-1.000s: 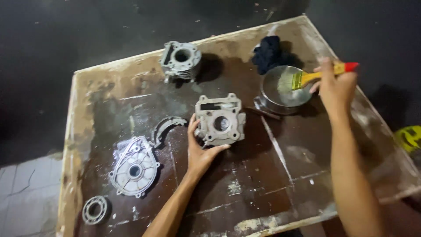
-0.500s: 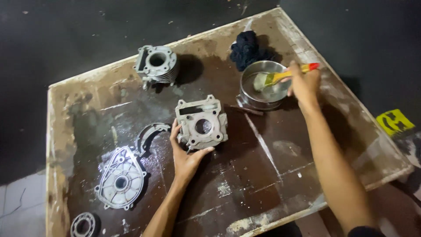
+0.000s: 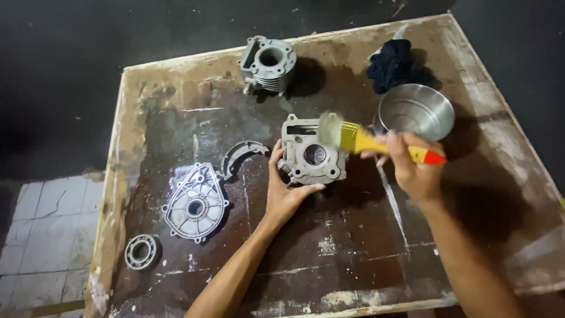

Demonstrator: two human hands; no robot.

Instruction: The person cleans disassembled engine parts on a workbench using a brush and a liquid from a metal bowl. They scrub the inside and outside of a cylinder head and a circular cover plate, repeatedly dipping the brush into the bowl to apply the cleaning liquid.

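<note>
My left hand (image 3: 284, 189) grips the near-left side of a grey metal engine head (image 3: 312, 154) lying on the stained wooden board (image 3: 353, 247). My right hand (image 3: 410, 165) holds a paintbrush (image 3: 376, 141) with a yellow handle and red end. The bristles hang over the head's upper right corner. Just beyond the right hand stands a round metal bowl (image 3: 415, 112).
A finned engine cylinder (image 3: 268, 63) stands at the back of the board, a dark rag (image 3: 393, 65) at the back right. A curved metal piece (image 3: 241, 154), a flat cover plate (image 3: 195, 203) and a ring bearing (image 3: 142, 252) lie to the left. Dark floor surrounds the board.
My right hand has drawn the paintbrush out of the metal bowl and carried it left, over the engine head. My left hand keeps its hold on the head.
</note>
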